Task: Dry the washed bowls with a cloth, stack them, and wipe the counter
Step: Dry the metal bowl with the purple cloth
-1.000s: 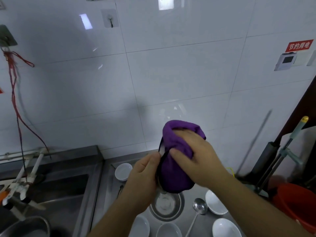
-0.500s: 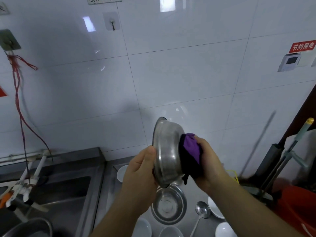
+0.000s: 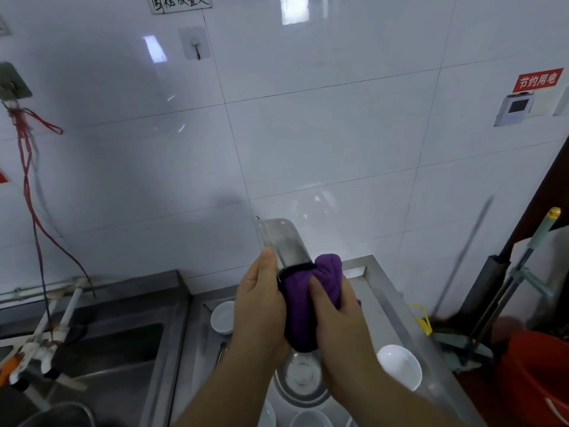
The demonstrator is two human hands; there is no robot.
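Steel counter point(image 3: 397, 306) | our left hand point(image 3: 258, 306) grips metal bowl point(image 3: 283, 241), right hand point(image 3: 335, 312) clutches purple cloth point(image 3: 304, 303) | drying underway; white bowls point(image 3: 400, 365) unstacked, wiping undone

Most of the metal bowl point(image 3: 284, 241) is lost behind the purple cloth point(image 3: 303, 306) and both hands, only its upper rim poking out, smeared by motion blur. The right hand point(image 3: 334, 312) buries its fingers in the cloth; the left hand point(image 3: 261, 306) hides its fingertips behind the bowl. Down on the counter point(image 3: 385, 300), a second metal bowl point(image 3: 300, 386) sits half covered by the forearms. White bowls point(image 3: 309, 420) get chopped off by the bottom edge. The red bucket point(image 3: 538, 374) runs off the right edge.
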